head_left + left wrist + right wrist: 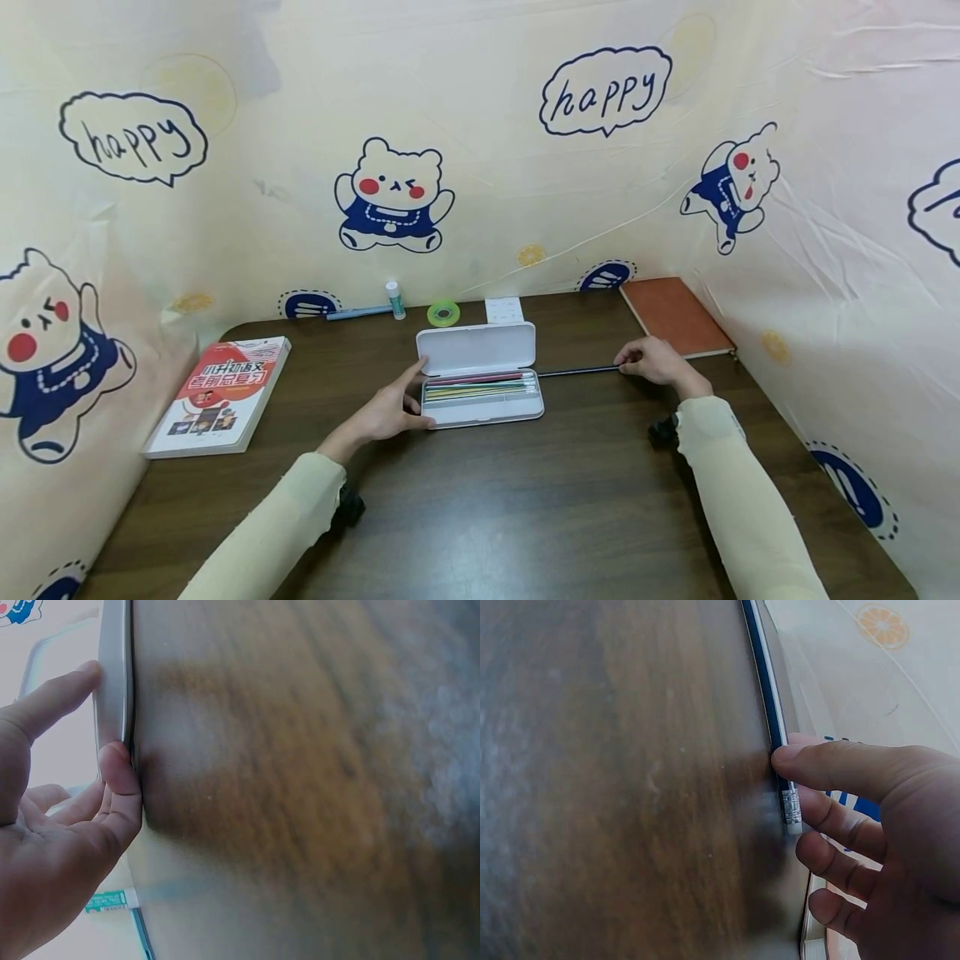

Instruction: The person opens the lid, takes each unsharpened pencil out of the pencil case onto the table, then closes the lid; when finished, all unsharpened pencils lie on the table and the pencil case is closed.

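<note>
Brown tabletop point(487, 508) is backed by a cartoon-printed wall covering point(487, 83). On it a pale pencil case point(483, 422) is already opened, its lid point(476, 350) swung back, and several coloured pencils point(480, 388) are laid lengthwise inside. One dark pencil point(577, 371) is left outside, to the case's right, pinched near its eraser end by the right hand point(654, 361). The case's left end is gripped by the left hand point(386, 411). Whether pencil and case touch cannot be told.

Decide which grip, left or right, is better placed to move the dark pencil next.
Probably the right grip: it pinches the pencil near its eraser, while the left grip holds the open pencil case.
</note>
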`<action>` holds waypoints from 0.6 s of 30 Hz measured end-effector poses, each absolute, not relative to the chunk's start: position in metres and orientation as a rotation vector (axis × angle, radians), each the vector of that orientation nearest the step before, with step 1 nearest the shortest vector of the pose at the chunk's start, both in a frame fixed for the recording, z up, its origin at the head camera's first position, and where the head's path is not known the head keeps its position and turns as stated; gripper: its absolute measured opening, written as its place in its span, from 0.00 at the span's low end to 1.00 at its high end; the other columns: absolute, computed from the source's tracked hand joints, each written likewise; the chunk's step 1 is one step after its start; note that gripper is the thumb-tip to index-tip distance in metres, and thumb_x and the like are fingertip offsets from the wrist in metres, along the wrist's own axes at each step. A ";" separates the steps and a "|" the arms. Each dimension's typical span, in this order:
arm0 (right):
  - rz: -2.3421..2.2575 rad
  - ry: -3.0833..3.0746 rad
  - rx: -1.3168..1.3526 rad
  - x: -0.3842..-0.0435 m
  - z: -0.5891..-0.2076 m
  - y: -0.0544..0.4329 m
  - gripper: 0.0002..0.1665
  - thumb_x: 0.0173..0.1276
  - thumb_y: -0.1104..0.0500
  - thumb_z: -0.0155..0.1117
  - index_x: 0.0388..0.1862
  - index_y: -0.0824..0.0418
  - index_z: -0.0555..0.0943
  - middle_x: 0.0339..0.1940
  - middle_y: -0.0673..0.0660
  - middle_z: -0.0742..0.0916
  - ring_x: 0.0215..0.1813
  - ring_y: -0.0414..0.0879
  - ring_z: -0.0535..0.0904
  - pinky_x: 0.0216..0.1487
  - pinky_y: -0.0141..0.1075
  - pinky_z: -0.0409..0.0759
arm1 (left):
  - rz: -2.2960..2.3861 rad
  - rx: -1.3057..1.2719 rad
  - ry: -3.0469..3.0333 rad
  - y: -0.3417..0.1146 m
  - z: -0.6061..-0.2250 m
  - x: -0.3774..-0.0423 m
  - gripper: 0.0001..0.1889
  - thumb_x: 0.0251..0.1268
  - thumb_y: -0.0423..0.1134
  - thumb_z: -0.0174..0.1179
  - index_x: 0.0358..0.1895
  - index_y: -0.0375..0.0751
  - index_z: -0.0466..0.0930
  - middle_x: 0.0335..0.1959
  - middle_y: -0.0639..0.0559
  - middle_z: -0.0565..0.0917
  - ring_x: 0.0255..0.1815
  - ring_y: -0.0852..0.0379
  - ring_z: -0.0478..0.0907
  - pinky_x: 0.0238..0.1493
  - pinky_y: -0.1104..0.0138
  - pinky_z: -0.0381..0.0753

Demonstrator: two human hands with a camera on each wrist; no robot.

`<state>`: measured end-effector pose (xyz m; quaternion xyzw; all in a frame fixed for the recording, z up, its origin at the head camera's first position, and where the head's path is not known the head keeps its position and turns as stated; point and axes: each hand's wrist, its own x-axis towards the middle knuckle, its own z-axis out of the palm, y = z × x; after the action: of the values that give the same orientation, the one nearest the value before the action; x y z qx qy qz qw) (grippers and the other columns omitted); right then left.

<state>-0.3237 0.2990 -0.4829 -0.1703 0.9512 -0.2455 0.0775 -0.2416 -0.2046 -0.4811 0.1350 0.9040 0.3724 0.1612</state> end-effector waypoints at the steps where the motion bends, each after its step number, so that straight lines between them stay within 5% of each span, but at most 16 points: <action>1: -0.737 2.851 -0.511 -0.324 -0.483 0.299 0.04 0.66 0.61 0.68 0.38 0.55 0.88 0.37 0.53 0.90 0.41 0.46 0.81 0.46 0.44 0.77 | 1.064 0.383 2.580 -0.205 -0.481 -0.241 0.58 0.57 0.43 0.74 0.82 0.56 0.38 0.73 0.41 0.68 0.42 0.58 0.79 0.49 0.62 0.77; 18: -0.794 2.848 -0.479 -0.322 -0.477 0.295 0.08 0.65 0.59 0.70 0.43 0.57 0.88 0.41 0.54 0.90 0.46 0.49 0.83 0.52 0.49 0.79 | 1.071 0.397 2.583 -0.204 -0.478 -0.239 0.58 0.58 0.42 0.74 0.82 0.55 0.38 0.73 0.41 0.68 0.45 0.56 0.78 0.53 0.59 0.77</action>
<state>-0.3217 0.2949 -0.4766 -0.1595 0.9483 -0.2643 0.0734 -0.2392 -0.2042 -0.4777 0.1387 0.9031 0.3745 0.1581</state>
